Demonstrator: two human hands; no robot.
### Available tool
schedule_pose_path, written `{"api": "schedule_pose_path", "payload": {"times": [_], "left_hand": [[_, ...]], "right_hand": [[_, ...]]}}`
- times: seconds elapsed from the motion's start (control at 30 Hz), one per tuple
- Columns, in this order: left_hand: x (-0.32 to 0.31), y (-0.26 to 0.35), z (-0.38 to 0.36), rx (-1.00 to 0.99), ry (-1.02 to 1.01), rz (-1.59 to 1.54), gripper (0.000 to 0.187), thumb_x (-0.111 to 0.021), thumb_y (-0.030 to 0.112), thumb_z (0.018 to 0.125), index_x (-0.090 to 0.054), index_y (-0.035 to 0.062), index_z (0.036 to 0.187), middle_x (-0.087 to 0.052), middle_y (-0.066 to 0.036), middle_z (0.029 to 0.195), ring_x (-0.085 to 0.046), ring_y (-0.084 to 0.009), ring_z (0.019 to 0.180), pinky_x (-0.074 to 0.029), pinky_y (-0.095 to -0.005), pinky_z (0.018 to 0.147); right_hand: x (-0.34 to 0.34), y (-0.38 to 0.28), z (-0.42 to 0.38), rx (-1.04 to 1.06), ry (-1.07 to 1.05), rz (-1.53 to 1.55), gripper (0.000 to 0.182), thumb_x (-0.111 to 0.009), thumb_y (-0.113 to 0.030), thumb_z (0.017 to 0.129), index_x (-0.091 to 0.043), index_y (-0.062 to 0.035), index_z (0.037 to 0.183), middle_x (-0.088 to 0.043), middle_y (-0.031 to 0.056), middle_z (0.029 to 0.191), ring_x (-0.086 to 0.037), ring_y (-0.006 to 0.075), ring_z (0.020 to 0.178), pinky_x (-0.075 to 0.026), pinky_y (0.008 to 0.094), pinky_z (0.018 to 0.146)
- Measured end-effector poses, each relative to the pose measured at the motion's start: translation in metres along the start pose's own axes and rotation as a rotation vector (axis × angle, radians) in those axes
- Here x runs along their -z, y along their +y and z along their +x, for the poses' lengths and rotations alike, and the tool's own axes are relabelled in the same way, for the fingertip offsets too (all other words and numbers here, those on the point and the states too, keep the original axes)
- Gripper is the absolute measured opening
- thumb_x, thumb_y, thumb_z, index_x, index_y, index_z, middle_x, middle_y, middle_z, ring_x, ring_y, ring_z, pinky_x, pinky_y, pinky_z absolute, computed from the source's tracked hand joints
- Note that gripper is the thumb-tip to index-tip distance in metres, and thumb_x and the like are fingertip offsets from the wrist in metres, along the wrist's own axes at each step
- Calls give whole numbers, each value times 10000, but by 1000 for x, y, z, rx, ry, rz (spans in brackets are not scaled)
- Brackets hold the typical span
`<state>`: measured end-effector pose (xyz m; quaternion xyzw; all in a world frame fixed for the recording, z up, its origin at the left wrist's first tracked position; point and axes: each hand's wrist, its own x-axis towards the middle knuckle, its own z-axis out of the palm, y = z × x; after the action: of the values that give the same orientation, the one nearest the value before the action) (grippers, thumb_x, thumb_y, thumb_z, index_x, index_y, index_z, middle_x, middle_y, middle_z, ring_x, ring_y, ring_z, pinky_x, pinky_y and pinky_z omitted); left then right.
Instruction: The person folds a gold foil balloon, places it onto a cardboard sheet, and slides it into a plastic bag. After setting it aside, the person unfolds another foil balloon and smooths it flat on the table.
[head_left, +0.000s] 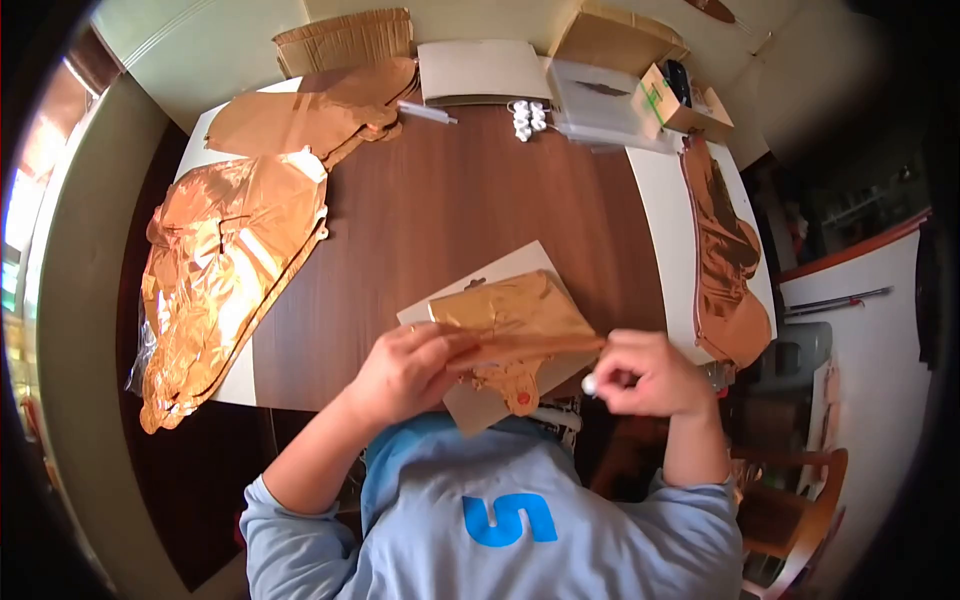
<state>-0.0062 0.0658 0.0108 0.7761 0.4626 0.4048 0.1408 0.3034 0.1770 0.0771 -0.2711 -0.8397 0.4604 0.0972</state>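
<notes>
A folded gold foil piece lies over a light grey card near the table's front edge. My left hand is closed on the foil's left side. At the foil's right corner my right hand is closed, pinching the tip, with a small white thing showing at its fingers. Below the fold hangs a foil tab with a red spot. The card's lower corner reaches past the table edge.
Shiny copper foil sheets are stacked at left, more foil behind. Another foil piece lies at right. At the back are a white box, white spools, clear plastic and an open carton. A wooden chair stands at lower right.
</notes>
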Motion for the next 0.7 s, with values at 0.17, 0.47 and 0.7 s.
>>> {"api": "schedule_pose_path", "payload": {"times": [0.17, 0.47, 0.7], "left_hand": [[6, 13, 13, 166, 15, -91, 255, -693, -12, 812, -676, -1, 1066, -702, -181, 988, -711, -341, 852, -587, -379, 732], [1, 25, 8, 307, 92, -186, 157, -670, -41, 852, -691, 2, 1002, -700, -153, 931, -705, -302, 820, -549, -349, 713], [-5, 30, 13, 315, 146, -179, 170, -669, -26, 868, -699, -5, 1034, -706, -161, 949, -707, -290, 840, -552, -349, 747]], "right_hand": [[-74, 18, 28, 329, 355, -389, 375, -782, -115, 758, -645, -57, 1102, -616, 108, 1056, -591, 317, 1009, -477, 447, 902], [-87, 27, -15, 389, 162, -680, 492, -795, -196, 740, -647, -32, 1180, -588, 140, 1314, -545, 325, 1225, -408, 505, 1060], [-83, 30, 21, 329, 460, -279, 179, -762, -56, 747, -704, -82, 914, -697, 80, 1029, -648, 291, 948, -494, 435, 850]]}}
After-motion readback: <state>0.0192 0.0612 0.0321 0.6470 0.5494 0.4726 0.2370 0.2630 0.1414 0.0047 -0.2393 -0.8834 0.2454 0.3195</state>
